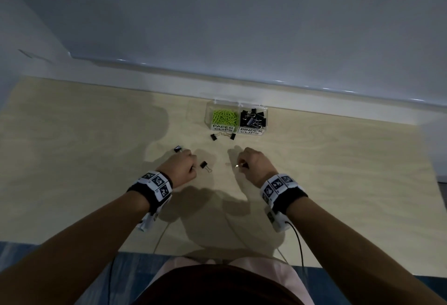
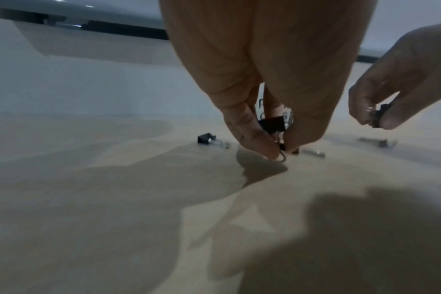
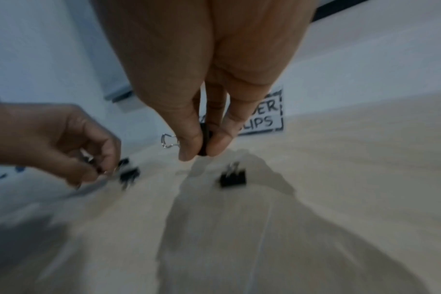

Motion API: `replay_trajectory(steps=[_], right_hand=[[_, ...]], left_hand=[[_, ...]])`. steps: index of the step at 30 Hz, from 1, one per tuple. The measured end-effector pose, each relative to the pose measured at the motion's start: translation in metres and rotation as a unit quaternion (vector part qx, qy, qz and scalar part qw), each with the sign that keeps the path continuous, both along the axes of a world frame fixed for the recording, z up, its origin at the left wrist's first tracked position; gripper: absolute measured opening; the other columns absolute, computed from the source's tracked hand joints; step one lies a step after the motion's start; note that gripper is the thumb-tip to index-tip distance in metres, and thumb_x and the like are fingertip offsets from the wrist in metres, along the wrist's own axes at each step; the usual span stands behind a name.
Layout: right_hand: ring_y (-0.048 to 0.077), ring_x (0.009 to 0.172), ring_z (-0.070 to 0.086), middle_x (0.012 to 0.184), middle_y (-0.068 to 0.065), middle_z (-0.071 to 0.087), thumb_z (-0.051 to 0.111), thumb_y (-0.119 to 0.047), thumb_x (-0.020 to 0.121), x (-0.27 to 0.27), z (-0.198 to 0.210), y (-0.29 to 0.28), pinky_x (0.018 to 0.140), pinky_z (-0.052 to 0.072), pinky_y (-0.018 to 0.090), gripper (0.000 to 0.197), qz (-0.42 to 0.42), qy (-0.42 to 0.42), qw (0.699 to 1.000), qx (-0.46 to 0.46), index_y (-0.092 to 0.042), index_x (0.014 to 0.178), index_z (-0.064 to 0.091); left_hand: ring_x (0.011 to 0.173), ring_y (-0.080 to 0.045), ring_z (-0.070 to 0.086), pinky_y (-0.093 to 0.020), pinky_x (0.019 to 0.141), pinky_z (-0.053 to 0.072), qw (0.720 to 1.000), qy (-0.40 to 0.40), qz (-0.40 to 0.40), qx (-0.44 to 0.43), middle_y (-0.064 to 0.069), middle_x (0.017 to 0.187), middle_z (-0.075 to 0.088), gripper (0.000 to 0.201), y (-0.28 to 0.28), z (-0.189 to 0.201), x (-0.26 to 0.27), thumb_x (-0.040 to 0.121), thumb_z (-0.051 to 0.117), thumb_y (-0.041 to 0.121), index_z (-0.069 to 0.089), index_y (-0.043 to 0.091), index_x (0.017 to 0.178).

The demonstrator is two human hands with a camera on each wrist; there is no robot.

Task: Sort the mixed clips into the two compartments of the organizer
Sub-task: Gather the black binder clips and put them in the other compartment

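The left hand (image 2: 262, 83) pinches the wire handle of a small black binder clip (image 2: 272, 125) between thumb and forefinger, low over the pale wooden table (image 1: 326, 178). The right hand (image 3: 202, 83) pinches another black binder clip (image 3: 205, 139), its body mostly hidden between the fingertips (image 3: 189, 147). The clear two-compartment organizer (image 1: 265, 120) stands beyond, its label partly blocked in both wrist views; the loose clips nearby are blurred.

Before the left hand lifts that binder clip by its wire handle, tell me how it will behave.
The binder clip is small, so probably light. The left hand pinches only a thin wire loop; the black body may swing. It looks rigid, unlikely to bend.
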State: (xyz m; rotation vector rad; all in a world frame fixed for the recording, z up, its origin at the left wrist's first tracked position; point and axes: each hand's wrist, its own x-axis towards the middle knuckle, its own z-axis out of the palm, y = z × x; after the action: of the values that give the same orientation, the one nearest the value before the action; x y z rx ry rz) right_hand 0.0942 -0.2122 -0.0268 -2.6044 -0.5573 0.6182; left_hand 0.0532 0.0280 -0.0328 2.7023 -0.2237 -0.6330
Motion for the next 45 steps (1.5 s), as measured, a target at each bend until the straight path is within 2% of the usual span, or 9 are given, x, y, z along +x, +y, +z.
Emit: replay_trajectory(steps=[8,13,16,20,25,28,34,41,45], right_hand=[[0.013,0.075,0.056,0.089,0.005,0.064,0.071,-0.008,0.078,0.086,0.037,-0.021,0.068,0.044,0.02,0.009,-0.207,-0.123,0.966,0.093,-0.012,0.083,0.065],[0.023,0.088,0.061,0.104,0.01,0.06,0.073,-0.009,0.076,0.105,0.031,-0.019,0.081,0.053,0.032,0.024,-0.211,-0.108,0.969,0.064,-0.008,0.099,0.066],[0.024,0.086,0.06,0.108,0.01,0.058,0.065,-0.004,0.08,0.09,0.029,-0.017,0.075,0.054,0.032,0.021,-0.181,-0.178,0.964,0.081,-0.006,0.101,0.066],[0.029,0.083,0.063,0.097,0.008,0.065,0.055,-0.001,0.081,0.058,0.016,-0.002,0.065,0.055,0.036,0.019,-0.055,-0.215,0.972,0.075,-0.009,0.092,0.069],[0.027,0.122,0.045,0.136,0.004,0.048,0.049,0.002,0.083,0.046,-0.012,0.027,0.088,0.052,0.041,0.049,0.045,-0.085,0.994,-0.046,-0.016,0.129,0.054],[0.028,0.129,0.035,0.141,0.003,0.041,0.046,0.006,0.084,0.043,-0.025,0.035,0.093,0.049,0.042,0.048,0.038,-0.07,0.994,-0.071,-0.009,0.13,0.05],[0.036,0.105,0.053,0.119,0.016,0.053,0.051,-0.004,0.087,0.043,-0.029,0.026,0.083,0.048,0.038,0.028,-0.002,-0.078,0.995,-0.057,-0.003,0.113,0.062],[0.032,0.073,0.059,0.085,0.013,0.06,0.061,-0.008,0.075,0.03,-0.012,-0.009,0.065,0.051,0.036,0.012,-0.096,-0.07,0.992,0.033,-0.005,0.085,0.065],[0.033,0.074,0.058,0.084,0.012,0.061,0.064,-0.01,0.074,-0.006,-0.015,-0.021,0.063,0.051,0.038,0.012,-0.081,-0.082,0.992,0.045,-0.007,0.086,0.067]], left_hand=[[0.081,-0.019,0.065,-0.028,0.08,0.052,0.974,-0.064,0.075,-0.205,-0.008,0.09,0.07,0.01,-0.074,0.061,0.099,0.082,0.065,0.012,0.069,0.004,0.088],[0.09,-0.019,0.065,-0.035,0.088,0.054,0.977,-0.078,0.079,-0.184,-0.008,0.103,0.069,0.022,-0.106,0.063,0.145,0.081,0.069,0.021,0.069,0.007,0.099],[0.096,-0.018,0.062,-0.028,0.087,0.05,0.975,-0.086,0.095,-0.182,-0.007,0.109,0.065,0.033,-0.091,0.057,0.144,0.082,0.069,0.026,0.064,0.008,0.11],[0.076,-0.018,0.055,-0.031,0.073,0.048,0.971,-0.159,0.101,-0.146,-0.008,0.089,0.06,0.011,-0.03,0.039,0.11,0.083,0.065,0.019,0.065,0.01,0.089],[0.1,-0.029,0.054,-0.036,0.086,0.048,0.988,-0.071,0.132,-0.02,-0.01,0.108,0.057,0.023,0.032,-0.002,0.044,0.08,0.066,0.019,0.064,0.011,0.102],[0.104,-0.029,0.053,-0.032,0.091,0.043,0.992,-0.044,0.119,-0.025,-0.01,0.111,0.058,0.029,0.036,-0.017,0.025,0.077,0.072,0.017,0.067,0.007,0.103],[0.088,-0.026,0.056,-0.027,0.077,0.042,0.989,-0.054,0.128,-0.052,-0.009,0.097,0.057,0.012,0.032,-0.02,0.019,0.076,0.067,0.012,0.065,0.008,0.088],[0.079,-0.016,0.055,-0.029,0.08,0.048,0.989,-0.021,0.112,-0.099,-0.004,0.094,0.056,0.023,0.024,-0.015,0.01,0.077,0.065,0.014,0.063,0.013,0.1],[0.073,-0.01,0.052,-0.029,0.079,0.05,0.986,-0.055,0.073,-0.14,0.003,0.092,0.053,0.026,0.004,-0.009,0.009,0.081,0.065,0.022,0.064,0.013,0.105]])
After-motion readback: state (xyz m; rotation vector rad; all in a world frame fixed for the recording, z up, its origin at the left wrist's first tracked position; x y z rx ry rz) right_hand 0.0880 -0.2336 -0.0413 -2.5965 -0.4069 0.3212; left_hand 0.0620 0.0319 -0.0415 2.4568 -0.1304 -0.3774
